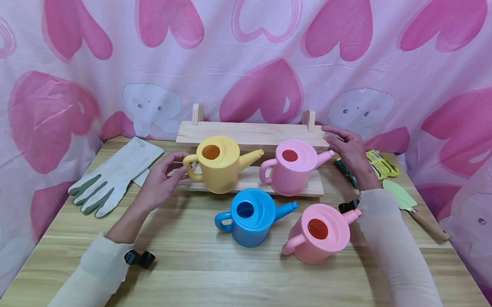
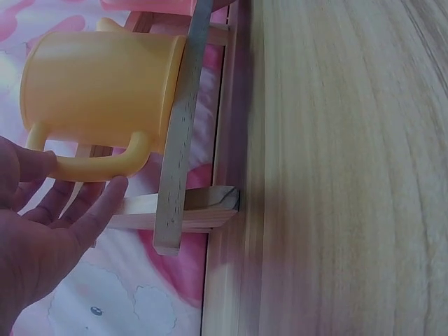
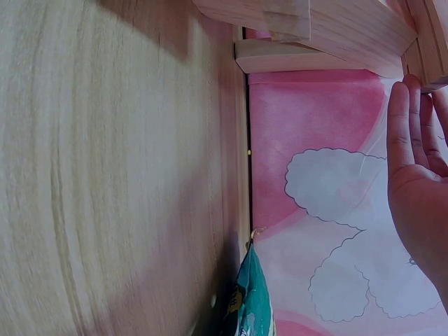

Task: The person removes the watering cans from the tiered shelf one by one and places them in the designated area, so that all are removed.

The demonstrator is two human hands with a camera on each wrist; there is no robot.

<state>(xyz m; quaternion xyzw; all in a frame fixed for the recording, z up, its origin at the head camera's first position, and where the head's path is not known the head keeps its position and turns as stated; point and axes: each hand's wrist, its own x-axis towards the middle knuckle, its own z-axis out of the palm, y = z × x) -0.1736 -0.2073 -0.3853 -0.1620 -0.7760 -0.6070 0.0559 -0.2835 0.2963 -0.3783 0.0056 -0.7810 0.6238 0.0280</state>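
Note:
A yellow watering can (image 1: 221, 170) stands on the lower board of a two-tier wooden stand (image 1: 250, 134). My left hand (image 1: 165, 180) is at its handle, thumb and a finger pinching it in the left wrist view. Beside it on the same board is a light pink watering can (image 1: 296, 171). My right hand (image 1: 348, 150), fingers nearly straight, touches the right end of the upper board; the right wrist view shows the fingertips (image 3: 400, 94) against the wood. On the table in front stand a blue watering can (image 1: 251, 221) and a salmon-pink watering can (image 1: 320, 237).
White gardening gloves (image 1: 115, 174) with green-grey fingertips lie on the left. To the right are a yellow packet (image 1: 381, 165), a green packet (image 1: 345, 170) and a green trowel (image 1: 401, 195) with a wooden handle. A pink heart-patterned curtain (image 1: 260, 90) hangs behind the table.

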